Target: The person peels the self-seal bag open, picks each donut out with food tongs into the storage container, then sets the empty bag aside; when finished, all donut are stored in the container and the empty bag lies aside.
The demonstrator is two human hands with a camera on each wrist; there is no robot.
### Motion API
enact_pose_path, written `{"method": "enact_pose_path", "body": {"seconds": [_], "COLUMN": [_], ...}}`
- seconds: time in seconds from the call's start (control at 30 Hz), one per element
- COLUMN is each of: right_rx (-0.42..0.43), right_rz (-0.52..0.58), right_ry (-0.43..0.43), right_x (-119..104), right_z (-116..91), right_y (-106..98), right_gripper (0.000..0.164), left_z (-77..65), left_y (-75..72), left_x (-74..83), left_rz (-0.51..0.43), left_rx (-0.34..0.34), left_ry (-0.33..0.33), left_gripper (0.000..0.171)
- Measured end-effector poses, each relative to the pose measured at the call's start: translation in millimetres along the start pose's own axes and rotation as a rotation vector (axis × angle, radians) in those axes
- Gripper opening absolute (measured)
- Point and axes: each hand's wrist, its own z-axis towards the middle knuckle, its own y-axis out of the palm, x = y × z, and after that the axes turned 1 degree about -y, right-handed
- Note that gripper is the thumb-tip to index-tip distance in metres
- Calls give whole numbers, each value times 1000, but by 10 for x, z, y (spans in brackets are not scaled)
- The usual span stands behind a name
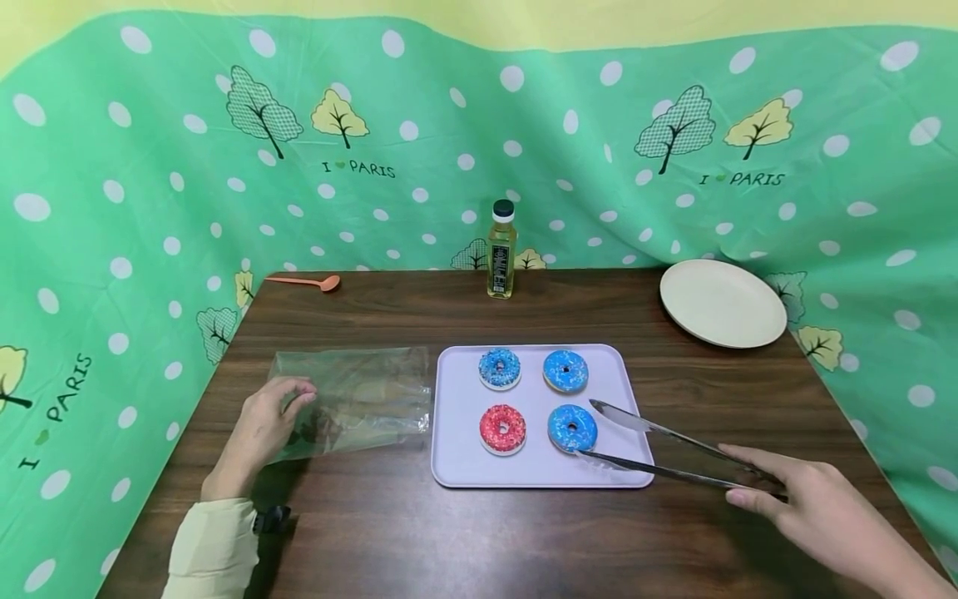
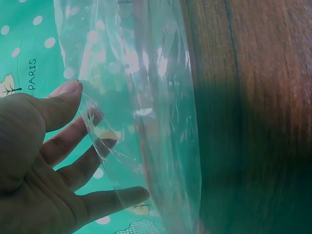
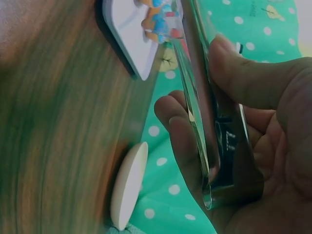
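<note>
My left hand (image 1: 265, 420) holds the rim of a clear plastic bag (image 1: 367, 395) at the left, its thumb at the film's edge. In the left wrist view several fingers of the left hand (image 2: 53, 156) show through the bag (image 2: 165, 112). On the right, my right hand (image 1: 816, 507) grips metal tongs (image 1: 674, 476) near their bend, with the tong arms spread. Their tips lie either side of the near-right blue donut (image 1: 572, 428). The lilac tray (image 1: 456, 470) also bears a red donut (image 1: 502, 429) and two more blue donuts (image 1: 499, 368).
A bottle of yellow oil (image 1: 501, 254) stands at the table's back. An orange spoon (image 1: 307, 283) lies at the back left, and a cream plate (image 1: 722, 304) at the back right. A green dotted cloth (image 1: 419, 200) surrounds the wooden table (image 1: 389, 532).
</note>
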Motion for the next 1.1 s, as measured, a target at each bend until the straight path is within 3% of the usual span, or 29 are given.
{"method": "enact_pose_path", "body": {"seconds": [0.23, 0.47, 0.73, 1.1], "right_rx": [144, 252, 222, 235], "right_rz": [51, 57, 112, 107], "right_ry": [6, 31, 98, 120], "right_x": [10, -12, -35, -20], "right_z": [30, 170, 280, 357], "right_y": [58, 184, 305, 441], "right_gripper": [49, 55, 58, 50], "left_z": [9, 26, 33, 34], "left_y": [17, 48, 106, 145], "left_x": [16, 4, 37, 48], "left_rz": [25, 40, 65, 131], "left_rx": [-6, -63, -129, -146], "left_ry": [14, -11, -60, -75], "left_gripper": [5, 6, 10, 12]}}
